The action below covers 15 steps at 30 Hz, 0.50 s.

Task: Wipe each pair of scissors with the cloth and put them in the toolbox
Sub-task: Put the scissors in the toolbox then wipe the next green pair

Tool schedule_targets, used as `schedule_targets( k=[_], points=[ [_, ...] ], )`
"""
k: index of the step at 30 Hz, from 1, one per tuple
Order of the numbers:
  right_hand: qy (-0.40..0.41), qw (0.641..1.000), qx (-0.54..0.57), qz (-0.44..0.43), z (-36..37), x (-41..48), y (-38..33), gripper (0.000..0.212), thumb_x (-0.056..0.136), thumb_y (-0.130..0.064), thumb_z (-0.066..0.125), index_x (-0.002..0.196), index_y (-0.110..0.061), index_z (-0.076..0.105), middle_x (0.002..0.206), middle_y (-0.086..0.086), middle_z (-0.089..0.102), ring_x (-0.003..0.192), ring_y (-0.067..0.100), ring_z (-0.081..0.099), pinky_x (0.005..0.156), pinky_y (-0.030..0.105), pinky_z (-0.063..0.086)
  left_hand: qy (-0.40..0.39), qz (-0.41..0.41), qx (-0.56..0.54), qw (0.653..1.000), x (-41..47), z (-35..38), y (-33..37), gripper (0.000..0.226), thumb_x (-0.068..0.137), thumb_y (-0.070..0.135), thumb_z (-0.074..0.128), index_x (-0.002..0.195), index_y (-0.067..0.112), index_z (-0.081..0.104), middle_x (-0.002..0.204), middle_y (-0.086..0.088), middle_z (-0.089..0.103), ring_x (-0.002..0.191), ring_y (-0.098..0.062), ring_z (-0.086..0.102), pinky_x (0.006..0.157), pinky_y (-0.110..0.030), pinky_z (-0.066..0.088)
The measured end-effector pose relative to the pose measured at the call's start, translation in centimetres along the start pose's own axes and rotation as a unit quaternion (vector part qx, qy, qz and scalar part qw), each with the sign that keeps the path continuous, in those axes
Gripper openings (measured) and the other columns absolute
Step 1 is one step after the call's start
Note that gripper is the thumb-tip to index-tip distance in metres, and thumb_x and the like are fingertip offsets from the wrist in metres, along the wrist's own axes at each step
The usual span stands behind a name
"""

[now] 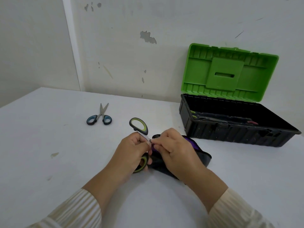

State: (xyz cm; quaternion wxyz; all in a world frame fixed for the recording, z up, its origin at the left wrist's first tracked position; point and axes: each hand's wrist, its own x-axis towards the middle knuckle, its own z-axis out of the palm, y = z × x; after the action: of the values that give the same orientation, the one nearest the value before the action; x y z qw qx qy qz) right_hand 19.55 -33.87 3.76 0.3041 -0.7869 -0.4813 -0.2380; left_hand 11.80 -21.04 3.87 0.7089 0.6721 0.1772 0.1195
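The left hand (131,150) grips the green-handled scissors (139,125), partly covering one loop. The right hand (174,150) pinches the dark cloth (204,157) round the blades, hiding them.

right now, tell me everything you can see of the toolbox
The toolbox looks plastic: a black ribbed tray with a bright green lid, hinged at the back and standing open close to the wall. It sits on the white table, far right, and only the table seems to touch it. Inside lie dark tools, probably scissors, with yellow-green handles at the left end and a pinkish handle further right.
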Motion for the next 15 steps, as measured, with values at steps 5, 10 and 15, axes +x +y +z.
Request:
schedule_targets(
  k=[5,10,15],
  points=[
    [0.016,0.998,0.034,0.046,0.2,0.0,0.6,0.011,0.079,-0.005,0.061,0.084,-0.006,0.070,0.081,0.008,0.058,0.070,0.011,0.054,0.065,0.014,0.045,-0.005,-0.006,-0.009,1.000,-0.2,0.0,0.3,0.012,0.090,0.002,0.053,0.078,0.003,0.052,0.059,-0.006,0.060,0.041,-0.019,0.055,0.040,-0.025,0.041],
    [0.033,0.992,0.053,0.110,0.0,0.2,1.8,0.012,0.081,-0.004,0.063,0.089,-0.008,0.071,0.086,0.008,0.060,0.079,0.004,0.052,0.074,0.002,0.038,-0.010,-0.007,-0.005,1.000,-0.4,0.0,0.3,0.013,0.089,0.000,0.052,0.077,0.003,0.051,0.057,-0.006,0.060,0.043,-0.020,0.056,0.041,-0.026,0.041],
    [0.103,0.948,0.119,0.278,-2.5,0.5,3.5,0.027,0.084,-0.004,0.058,0.079,-0.029,0.066,0.092,-0.008,0.058,0.087,-0.011,0.051,0.077,-0.001,0.035,0.032,0.072,0.060,0.995,-0.8,-0.2,1.1,0.015,0.084,-0.004,0.055,0.077,0.009,0.056,0.062,-0.012,0.061,0.044,-0.012,0.057,0.045,-0.027,0.048]
  ],
)
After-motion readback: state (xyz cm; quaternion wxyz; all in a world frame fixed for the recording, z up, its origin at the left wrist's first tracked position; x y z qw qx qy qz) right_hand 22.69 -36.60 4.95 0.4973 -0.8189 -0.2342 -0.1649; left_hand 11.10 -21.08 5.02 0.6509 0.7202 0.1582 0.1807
